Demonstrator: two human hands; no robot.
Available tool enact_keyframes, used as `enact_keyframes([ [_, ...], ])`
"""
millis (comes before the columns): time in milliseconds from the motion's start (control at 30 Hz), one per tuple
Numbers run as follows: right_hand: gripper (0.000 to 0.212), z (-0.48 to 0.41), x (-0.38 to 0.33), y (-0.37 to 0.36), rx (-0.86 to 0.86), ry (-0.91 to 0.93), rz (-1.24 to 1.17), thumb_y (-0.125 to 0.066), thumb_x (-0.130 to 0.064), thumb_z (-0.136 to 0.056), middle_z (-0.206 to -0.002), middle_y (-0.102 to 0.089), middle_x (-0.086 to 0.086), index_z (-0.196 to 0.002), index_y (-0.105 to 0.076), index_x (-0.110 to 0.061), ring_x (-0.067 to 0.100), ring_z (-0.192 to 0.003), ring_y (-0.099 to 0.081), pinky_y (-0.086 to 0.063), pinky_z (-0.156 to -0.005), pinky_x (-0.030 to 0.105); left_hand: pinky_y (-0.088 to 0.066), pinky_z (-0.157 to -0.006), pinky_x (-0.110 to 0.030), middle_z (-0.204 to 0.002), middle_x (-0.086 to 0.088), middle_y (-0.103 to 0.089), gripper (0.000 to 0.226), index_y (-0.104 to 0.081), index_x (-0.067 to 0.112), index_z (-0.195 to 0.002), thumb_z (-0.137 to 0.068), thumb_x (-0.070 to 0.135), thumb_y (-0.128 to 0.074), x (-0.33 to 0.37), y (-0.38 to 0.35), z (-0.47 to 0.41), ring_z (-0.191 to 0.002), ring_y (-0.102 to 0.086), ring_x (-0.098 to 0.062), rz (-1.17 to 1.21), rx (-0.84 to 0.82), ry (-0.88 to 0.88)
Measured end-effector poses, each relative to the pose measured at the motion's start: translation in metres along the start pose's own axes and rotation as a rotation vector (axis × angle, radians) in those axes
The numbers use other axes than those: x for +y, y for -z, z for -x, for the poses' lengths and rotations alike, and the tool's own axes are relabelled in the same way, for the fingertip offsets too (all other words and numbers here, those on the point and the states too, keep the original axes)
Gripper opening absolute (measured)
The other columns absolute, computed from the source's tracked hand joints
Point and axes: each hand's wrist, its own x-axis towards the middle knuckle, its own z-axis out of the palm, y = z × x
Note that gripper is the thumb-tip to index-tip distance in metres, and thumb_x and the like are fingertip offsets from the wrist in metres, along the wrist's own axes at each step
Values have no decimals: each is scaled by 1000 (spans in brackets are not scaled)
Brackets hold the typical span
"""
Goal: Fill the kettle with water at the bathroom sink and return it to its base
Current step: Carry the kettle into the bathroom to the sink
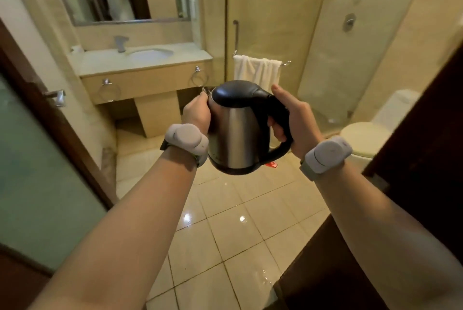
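A steel kettle (238,132) with a black lid and black handle hangs in the air in front of me, lid closed. My right hand (293,119) is wrapped around the handle. My left hand (196,114) presses against the kettle's left side near the spout. The oval sink (150,53) with its grey tap (121,43) sits in a beige counter (100,61) at the far left, well beyond the kettle. The kettle's base is not in sight.
A wooden door with a frosted pane (37,149) and metal handle (56,96) stands open on my left; a dark door frame (413,172) is on my right. A toilet (365,134), a white towel on a rail (255,70) and a glass shower (325,34) lie ahead. The tiled floor (238,234) looks glossy.
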Motion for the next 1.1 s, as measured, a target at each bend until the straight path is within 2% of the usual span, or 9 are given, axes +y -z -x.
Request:
enact_keyframes([
  [100,54,-49,12,-12,-96,-39,-22,-58,-60,-89,-65,-53,9,-94,-60,-6,15,-43,-40,-30,-39,24,-41,-83,-34,-93,-9,-56,37,-50,20,-67,-101,31,-45,-2,4,-46,-88,-46,-20,-21,64,-10],
  [200,49,-103,27,-37,-174,-84,23,-56,-58,-92,-62,-53,5,-93,-61,-9,14,-44,-38,-27,-42,25,-44,-96,-40,-99,-10,-62,36,-56,20,-69,-101,32,-45,-9,12,-102,-91,-51,-23,-53,105,12],
  [233,46,-122,32,-49,-193,-98,25,-55,-55,-93,-61,-52,4,-91,-61,-10,13,-44,-37,-27,-42,24,-45,-96,-41,-100,-11,-63,36,-56,19,-71,-102,32,-44,-11,15,-125,-92,-52,-24,-57,112,11],
  [367,38,-186,47,-85,-231,-114,15,-53,-49,-94,-59,-50,6,-82,-61,-14,15,-43,-35,-25,-42,24,-40,-80,-35,-92,-10,-59,33,-58,15,-73,-101,28,-46,-13,27,-199,-86,-49,-23,-54,145,-6],
  [467,38,-250,61,-121,-264,-149,29,-50,-46,-95,-57,-50,5,-82,-60,-12,15,-42,-37,-27,-44,24,-35,-75,-33,-87,-10,-55,26,-57,11,-81,-100,24,-46,-7,40,-270,-82,-46,-22,-85,161,-9],
  [633,44,-348,78,-174,-310,-192,73,-50,-53,-93,-55,-51,1,-92,-61,-10,11,-43,-44,-33,-45,23,-36,-76,-32,-90,-9,-58,30,-61,11,-85,-103,29,-45,5,60,-369,-83,-49,-22,-118,163,-15],
  [933,54,-508,109,-238,-319,-240,116,-55,-62,-88,-54,-52,5,-84,-65,-10,16,-43,-44,-32,-46,25,-34,-70,-31,-85,-8,-55,25,-60,8,-89,-101,27,-48,13,65,-528,-77,-46,-19,-116,189,8],
  [1033,66,-573,120,-261,-342,-237,125,-57,-70,-84,-57,-54,8,-85,-66,-5,19,-46,-45,-34,-46,26,-32,-64,-30,-80,-6,-51,25,-57,9,-83,-100,24,-48,13,66,-594,-73,-43,-17,-107,217,2],
  [1100,76,-620,124,-278,-345,-233,153,-59,-76,-80,-59,-58,11,-85,-70,0,22,-49,-48,-39,-49,27,-31,-68,-31,-80,-6,-49,30,-53,13,-72,-99,25,-49,13,66,-642,-75,-40,-20,-110,259,10],
])
